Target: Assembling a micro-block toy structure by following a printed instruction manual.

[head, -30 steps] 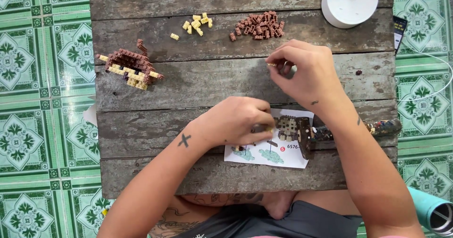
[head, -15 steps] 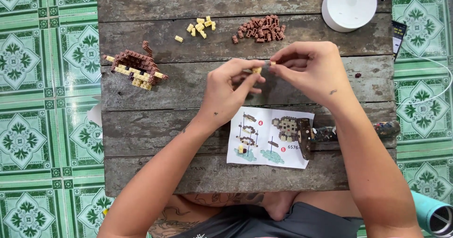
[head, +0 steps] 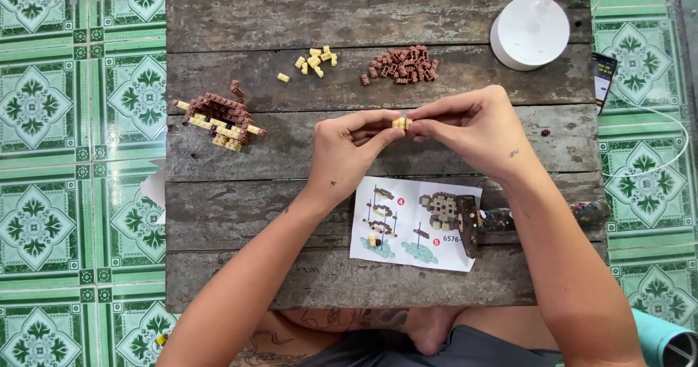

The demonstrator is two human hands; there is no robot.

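My left hand (head: 347, 152) and my right hand (head: 472, 128) meet above the middle of the wooden table (head: 240, 18), both pinching a small tan brick piece (head: 399, 123) between their fingertips. Below the hands lies a white instruction sheet (head: 407, 229) with a small brown and tan brick assembly (head: 454, 214) resting on its right part. A pile of brown bricks (head: 403, 64) and a smaller scatter of tan bricks (head: 313, 60) lie beyond the hands. A partly built brown and tan brick model (head: 218, 116) sits at the table's left.
A white round lamp base (head: 529, 31) stands at the back right with a white cable trailing off the table. A dark card (head: 602, 80) lies off the right edge. Green patterned floor tiles (head: 73, 156) surround the table. A teal cylinder (head: 665, 341) shows at the bottom right.
My left hand has lifted off the instruction sheet and risen to meet my right hand. Both now pinch the tan piece together; the sheet and assembly lie uncovered.
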